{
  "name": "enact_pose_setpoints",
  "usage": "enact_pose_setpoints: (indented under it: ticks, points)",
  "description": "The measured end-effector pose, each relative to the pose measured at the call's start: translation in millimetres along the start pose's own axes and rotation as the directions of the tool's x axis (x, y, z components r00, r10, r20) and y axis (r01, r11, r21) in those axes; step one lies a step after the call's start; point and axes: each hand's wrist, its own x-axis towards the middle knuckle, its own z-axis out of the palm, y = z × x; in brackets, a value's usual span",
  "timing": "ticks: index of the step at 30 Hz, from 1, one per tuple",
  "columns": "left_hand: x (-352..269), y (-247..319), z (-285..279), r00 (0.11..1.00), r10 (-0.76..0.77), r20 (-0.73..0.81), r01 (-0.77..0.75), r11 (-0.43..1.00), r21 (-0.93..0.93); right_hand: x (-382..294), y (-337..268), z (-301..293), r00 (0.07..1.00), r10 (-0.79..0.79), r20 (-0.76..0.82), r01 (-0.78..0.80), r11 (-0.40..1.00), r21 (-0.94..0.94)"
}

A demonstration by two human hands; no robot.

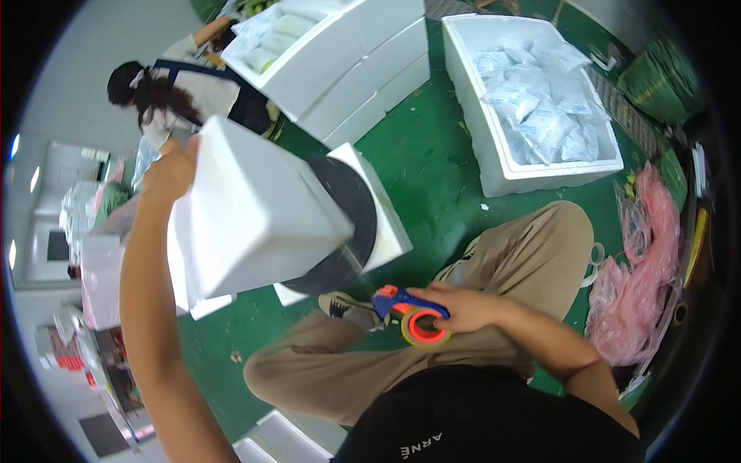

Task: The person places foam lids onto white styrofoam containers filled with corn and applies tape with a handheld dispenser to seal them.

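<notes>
My left hand [169, 168] is at the upper far edge of a closed white styrofoam box [249, 214], its fingers partly hidden and blurred. The box stands tilted in the view on a round black turntable [353, 214], which rests on a white foam piece [385, 231]. In my right hand [463, 307] is a blue and orange tape dispenser [408, 304] carrying a roll of tape [425, 328]. A faint strip of clear tape [356, 263] runs between the dispenser and the box's near end.
Stacked white foam boxes [347, 63] stand beyond, the top one holding net-wrapped produce. An open foam box [492, 168] holds ice packs [544, 116]. Another person [179, 95] bends at the upper left. Pink plastic film [631, 295] lies at right, more foam boxes [283, 434] at the bottom.
</notes>
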Motion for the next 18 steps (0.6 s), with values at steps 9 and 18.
enact_pose_setpoints:
  ticks: [9,18]
  points:
    - [-195.0,22.4,32.6,0.923,0.209,-0.322,-0.356,0.780,-0.515,-0.9,-18.2,72.4,0.998,-0.017,-0.060,0.027,0.983,0.183]
    - [-194.6,101.1,8.0,0.924,-0.280,-0.261,0.124,0.864,-0.488,136.7,-64.6,79.2,0.949,-0.315,0.012,0.315,0.949,-0.022]
